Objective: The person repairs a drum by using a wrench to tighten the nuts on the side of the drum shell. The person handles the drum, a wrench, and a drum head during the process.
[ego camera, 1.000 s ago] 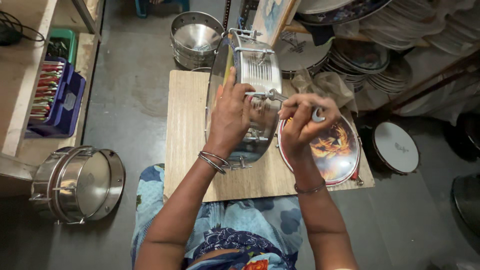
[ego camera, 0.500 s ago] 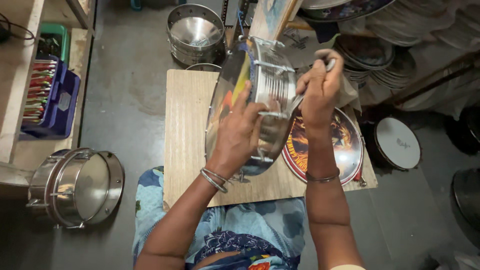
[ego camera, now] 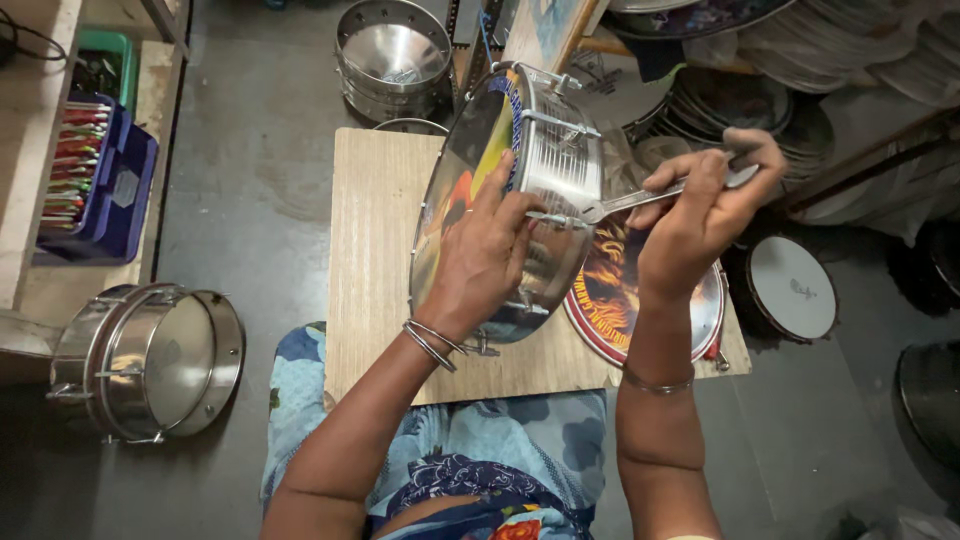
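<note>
A shiny metal drum (ego camera: 540, 150) with a colourful printed head stands on its edge on a low wooden board (ego camera: 375, 260). My left hand (ego camera: 480, 260) is spread over the drum's head and rim, holding it upright. My right hand (ego camera: 700, 215) grips a metal spanner (ego camera: 640, 200) whose jaw sits on a tension bolt on the drum's shell. A round printed drum skin (ego camera: 610, 300) lies flat on the board under my right wrist.
A finished steel drum (ego camera: 150, 360) lies on the floor at the left. Empty metal drum shells (ego camera: 392, 55) stand beyond the board. Stacks of drum skins (ego camera: 800, 60) fill the upper right, with a white-headed drum (ego camera: 790, 290) beside the board. A blue tray of tools (ego camera: 95, 180) rests at left.
The drum was tipped up from lying nearly flat onto its edge. My right hand rose, then came down to set the spanner on a side bolt.
</note>
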